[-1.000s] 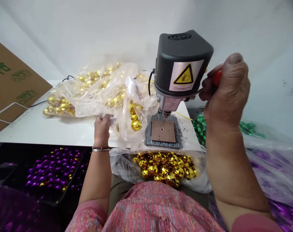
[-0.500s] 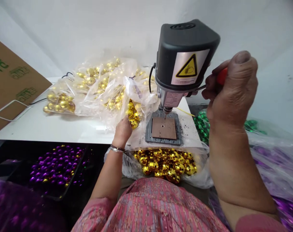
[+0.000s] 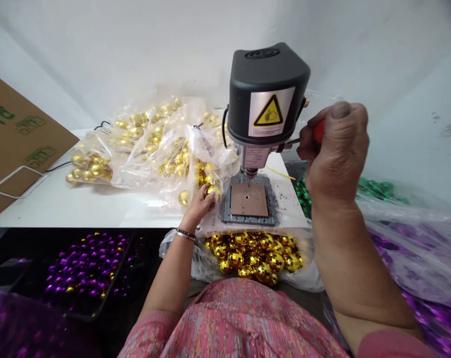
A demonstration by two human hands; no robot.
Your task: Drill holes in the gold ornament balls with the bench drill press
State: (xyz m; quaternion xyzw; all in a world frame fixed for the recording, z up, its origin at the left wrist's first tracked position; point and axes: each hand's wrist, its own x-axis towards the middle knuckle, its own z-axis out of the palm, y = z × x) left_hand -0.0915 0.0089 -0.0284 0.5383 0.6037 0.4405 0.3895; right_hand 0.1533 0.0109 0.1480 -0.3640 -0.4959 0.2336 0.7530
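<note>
My right hand [image 3: 335, 146] is closed around the red knob [image 3: 319, 132] of the lever on a small bench drill press [image 3: 268, 99]. The drill bit points down over a brown square plate [image 3: 249, 200] with a hole in it, lying on the grey base [image 3: 227, 217]. My left hand [image 3: 200, 206] is left of the base, its fingers closed on a shiny gold ball [image 3: 213, 190] at the mouth of a clear plastic bag [image 3: 201, 136]. Another gold ball [image 3: 184, 197] lies on the white table just left of that hand.
Bags of gold balls [image 3: 93, 169] cover the table's back left. An open bag of faceted gold balls [image 3: 255, 256] hangs below the front edge. A cardboard box [image 3: 28, 134] stands left; purple balls [image 3: 86, 266] lie lower left, green ones [image 3: 378, 189] to the right. Dark shavings surround the base.
My left hand has shifted right and its fingers now show around a gold ball. A loose gold ball now shows left of it. My right hand keeps its hold on the knob.
</note>
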